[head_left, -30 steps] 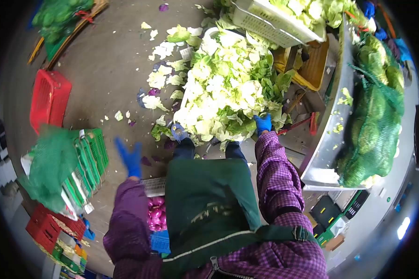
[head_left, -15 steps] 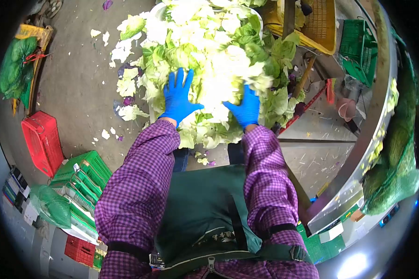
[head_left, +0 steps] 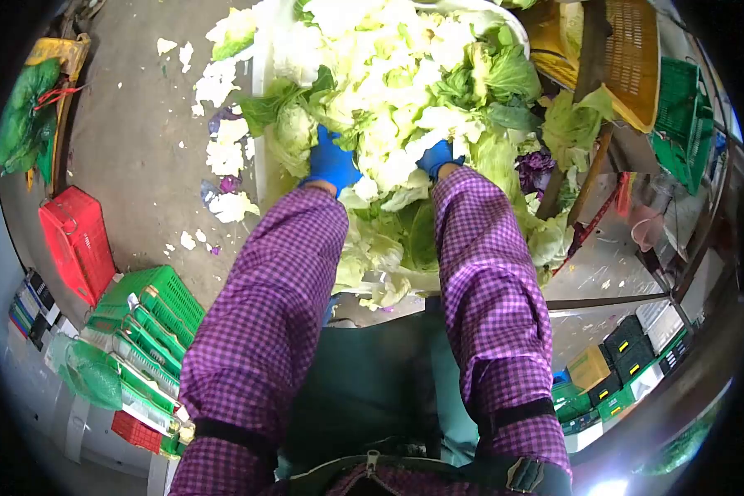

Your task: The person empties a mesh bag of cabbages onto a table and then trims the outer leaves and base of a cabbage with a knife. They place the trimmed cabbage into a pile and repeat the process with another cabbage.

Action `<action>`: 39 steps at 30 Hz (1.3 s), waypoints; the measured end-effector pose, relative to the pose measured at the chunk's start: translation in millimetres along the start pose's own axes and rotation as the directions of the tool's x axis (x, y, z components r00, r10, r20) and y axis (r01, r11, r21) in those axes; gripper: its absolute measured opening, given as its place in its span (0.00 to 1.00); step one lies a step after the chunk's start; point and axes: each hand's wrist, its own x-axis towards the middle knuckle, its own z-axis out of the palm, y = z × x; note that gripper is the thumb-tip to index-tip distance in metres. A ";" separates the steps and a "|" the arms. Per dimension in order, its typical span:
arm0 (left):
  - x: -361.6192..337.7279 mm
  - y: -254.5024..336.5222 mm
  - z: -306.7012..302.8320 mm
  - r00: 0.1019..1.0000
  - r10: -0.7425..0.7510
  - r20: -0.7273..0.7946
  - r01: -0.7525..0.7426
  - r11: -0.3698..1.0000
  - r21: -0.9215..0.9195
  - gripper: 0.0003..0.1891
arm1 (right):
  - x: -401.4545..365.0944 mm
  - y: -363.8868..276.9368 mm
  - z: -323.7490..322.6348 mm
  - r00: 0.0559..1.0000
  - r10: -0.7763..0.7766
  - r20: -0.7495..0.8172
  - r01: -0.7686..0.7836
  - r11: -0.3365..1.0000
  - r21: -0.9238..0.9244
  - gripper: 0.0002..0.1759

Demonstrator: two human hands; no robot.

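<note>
A large heap of pale green cabbage leaves [head_left: 397, 91] fills a white tub [head_left: 262, 62] in front of me. My left hand [head_left: 332, 164], in a blue glove, is pushed into the left part of the heap, its fingertips hidden under leaves. My right hand [head_left: 440, 157], also in a blue glove, is in the leaves to the right, with its fingers mostly covered. Between the two hands lies a mass of light leaves. Whether either hand grips any leaves cannot be made out.
Leaf scraps [head_left: 223, 153] litter the floor at the left. A red crate [head_left: 78, 240] and green crates [head_left: 153, 310] stand lower left. Yellow crates [head_left: 632, 62] and a green crate [head_left: 682, 124] are upper right. Purple leaves [head_left: 536, 172] lie right of the heap.
Both hands have gone from lying spread on top of the heap to being sunk among the leaves, closer together. The view has shifted, and more of the tub's rim shows.
</note>
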 end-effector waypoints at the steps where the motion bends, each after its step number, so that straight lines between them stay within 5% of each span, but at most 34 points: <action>1: -7.8 10.7 -8.4 0.990 0.127 -0.065 -0.102 0.950 0.295 0.42 | -16.9 -9.1 -13.9 0.999 0.001 -0.035 -0.002 0.999 -0.032 0.27; 2: -21.5 24.6 -20.5 0.996 0.091 -0.017 -0.082 0.954 0.287 0.44 | -28.4 -11.5 4.6 0.999 0.003 -0.034 -0.004 0.999 -0.037 0.27; 3: -38.4 30.9 -21.6 0.996 0.088 -0.017 -0.080 0.956 0.283 0.44 | -35.1 -14.4 43.6 0.903 0.152 -0.401 0.043 0.898 0.437 0.34; 4: -57.3 35.7 -21.5 0.980 0.165 -0.108 -0.138 0.965 0.225 0.44 | -51.0 -21.9 69.3 0.682 0.436 -0.587 0.266 0.599 0.755 0.43; 5: -78.4 40.7 -21.4 0.951 0.233 -0.201 -0.199 0.964 0.174 0.45 | -107.2 -47.7 33.9 0.771 0.476 -0.422 -0.075 0.727 0.682 0.58; 6: -103.6 49.3 -20.7 0.973 0.180 -0.146 -0.158 0.976 0.147 0.48 | -128.2 -65.2 29.5 0.824 0.518 -0.228 -0.203 0.646 0.736 0.59; 8: -160.5 61.5 -8.7 0.998 0.066 0.020 -0.068 0.992 0.107 0.49 | -149.2 -101.9 74.7 0.875 0.465 -0.136 -0.022 0.317 0.948 0.66; 9: -176.8 57.7 6.6 0.992 0.007 0.124 -0.019 0.995 0.094 0.48 | -153.7 -110.9 99.0 0.822 0.471 -0.320 0.016 0.543 0.839 0.67; 11: -180.5 39.5 28.2 0.992 -0.033 0.121 0.019 0.993 0.114 0.46 | -132.6 -111.6 126.8 0.804 0.461 -0.377 -0.077 0.708 0.702 0.65; 12: -182.1 25.0 46.0 0.989 -0.066 0.131 0.049 0.990 0.134 0.45 | -125.2 -104.8 122.9 0.904 0.393 -0.170 -0.174 0.701 0.692 0.63; 13: -169.6 -10.2 95.2 0.949 -0.227 0.221 0.265 0.951 -0.160 0.37 | -112.7 -93.3 112.4 0.947 0.316 0.051 -0.269 0.701 0.661 0.62; 14: -154.6 -6.4 103.7 0.923 -0.289 0.255 0.285 0.957 0.056 0.34 | -75.7 -76.9 138.1 0.952 0.306 0.000 -0.245 0.762 0.599 0.56; 15: -133.7 4.0 103.6 0.900 -0.349 0.260 0.280 0.922 0.267 0.31 | -40.6 -72.9 207.7 0.913 0.408 -0.006 -0.249 0.568 0.785 0.50; 16: -136.2 20.6 84.8 0.921 -0.368 0.131 0.379 0.922 -0.074 0.28 | -36.7 -75.4 219.2 0.865 0.477 -0.155 -0.230 0.651 0.724 0.48; 17: -140.8 17.6 82.8 0.915 -0.377 0.142 0.389 0.918 -0.073 0.28 | -48.1 -88.4 226.7 0.810 0.513 -0.283 -0.227 0.721 0.655 0.46; 19: -135.0 7.1 67.7 0.914 -0.190 0.358 0.224 0.973 -0.056 0.22 | -95.5 -83.1 127.5 0.923 0.337 0.185 -0.365 0.619 0.695 0.48; 20: -129.9 7.1 60.3 0.949 -0.148 0.279 0.175 0.982 -0.074 0.22 | -78.6 -74.5 163.1 0.937 0.342 -0.072 -0.185 0.659 0.729 0.50; 21: -123.3 28.6 10.0 0.933 -0.176 0.315 0.200 0.979 -0.044 0.24 | -78.4 -54.4 145.0 0.979 0.192 0.062 -0.176 0.663 0.727 0.52; 23: -117.0 45.6 -34.6 0.995 -0.094 0.035 0.100 0.973 -0.207 0.29 | -126.6 -48.4 35.9 0.947 0.261 0.187 -0.301 0.522 0.798 0.54; 25: -99.0 72.4 -71.7 0.913 0.100 -0.395 -0.142 0.987 -0.078 0.40 | -152.3 -46.6 -24.8 0.851 0.424 -0.311 0.018 0.568 0.823 0.64; 27: -64.6 99.9 -107.7 0.880 0.214 -0.424 -0.188 0.977 0.103 0.52 | -133.6 -40.3 -64.6 0.606 0.442 -0.661 -0.063 0.855 0.515 0.66; 31: 30.8 74.1 -79.3 0.949 0.221 -0.223 -0.141 0.934 0.327 0.59 | -6.7 -3.2 -39.5 0.711 0.310 -0.631 -0.158 0.945 0.286 0.66; 33: 71.6 64.2 -61.3 0.979 0.115 -0.165 -0.078 0.973 0.218 0.59 | 40.5 11.6 -27.3 0.782 0.279 -0.557 -0.153 0.953 0.262 0.54; 35: 99.8 52.9 -59.6 0.999 0.053 0.003 -0.052 0.975 0.216 0.58 | 54.2 24.9 -39.5 0.900 0.039 -0.434 0.040 0.985 0.170 0.42; 36: 110.9 39.6 -51.7 0.995 0.096 -0.026 -0.090 0.977 0.195 0.58 | 57.8 26.3 -23.1 0.695 0.031 -0.718 0.002 0.999 0.044 0.34; 37: 111.1 30.9 -43.5 0.990 0.133 -0.052 -0.122 0.976 0.179 0.58 | 38.0 22.3 -47.2 0.881 0.065 -0.469 0.029 0.981 0.191 0.36; 39: 84.8 42.2 -51.5 0.987 0.141 -0.077 -0.119 0.964 0.238 0.56 | 36.3 21.3 -40.0 0.853 0.040 -0.520 0.125 0.952 0.279 0.38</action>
